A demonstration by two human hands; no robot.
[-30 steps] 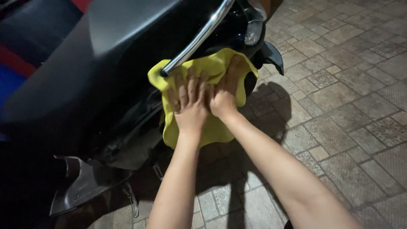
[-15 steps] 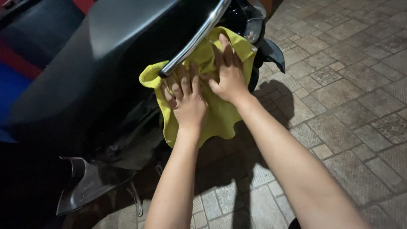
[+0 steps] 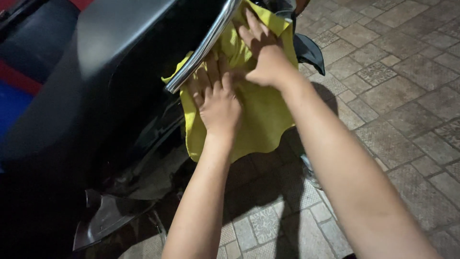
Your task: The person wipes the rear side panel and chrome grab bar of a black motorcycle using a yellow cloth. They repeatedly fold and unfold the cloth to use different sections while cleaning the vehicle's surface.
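Both the left hand (image 3: pixel 218 103) and right hand (image 3: pixel 268 62) lay flat, fingers spread, pressing a soft, light yellow cloth (image 3: pixel 254 115) against the scooter's black rear panel (image 3: pixel 139 86), under its chrome rail (image 3: pixel 201 48); it looked easiest gripped at its hanging lower edge.

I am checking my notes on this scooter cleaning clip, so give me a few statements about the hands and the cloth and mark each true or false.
1. Both hands press flat on the yellow cloth. True.
2. The right hand lies higher up the cloth than the left hand. True.
3. The cloth is blue. False: it is yellow.
4. The chrome grab rail runs beside the left hand's fingers. True.
5. The scooter stands on grass. False: the ground is paved with stone tiles.
6. The left hand grips a spray bottle. False: it rests open on the cloth.
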